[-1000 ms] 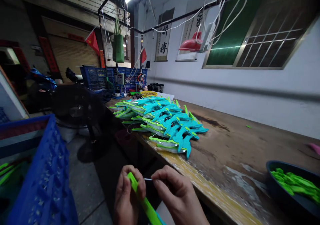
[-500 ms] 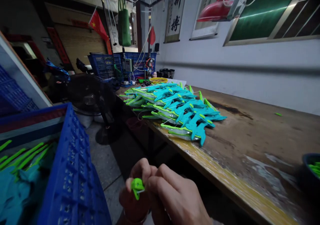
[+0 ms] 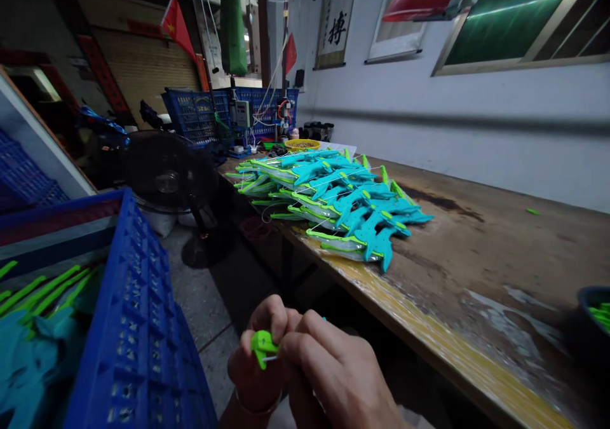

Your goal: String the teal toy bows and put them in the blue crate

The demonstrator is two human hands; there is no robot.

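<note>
Low in the middle of the view, both hands are close together. My left hand (image 3: 257, 378) is closed around a small bright green plastic end piece (image 3: 263, 345), which pokes out between thumb and finger. A thin white string (image 3: 271, 358) runs from that piece to the fingertips of my right hand (image 3: 338, 378), which are pinched together beside it. A speck of teal shows behind the right knuckles; the rest of the held thing is hidden. Ahead, teal-and-green plastic pieces (image 3: 350, 190) with white strings, resembling toy bows, lie stacked on the wooden table (image 3: 457, 270).
A blue crate (image 3: 138, 327) with more teal-and-green pieces stands at the left. A dark bowl of green bits (image 3: 584, 327) sits at the table's right edge. A black fan (image 3: 166, 178) stands on the floor. A yellow tray (image 3: 302, 144) lies behind the stack.
The camera view has shifted slightly, so the surroundings sit a little higher. Both hands keep nearly the same grip; the green end piece has turned slightly.
</note>
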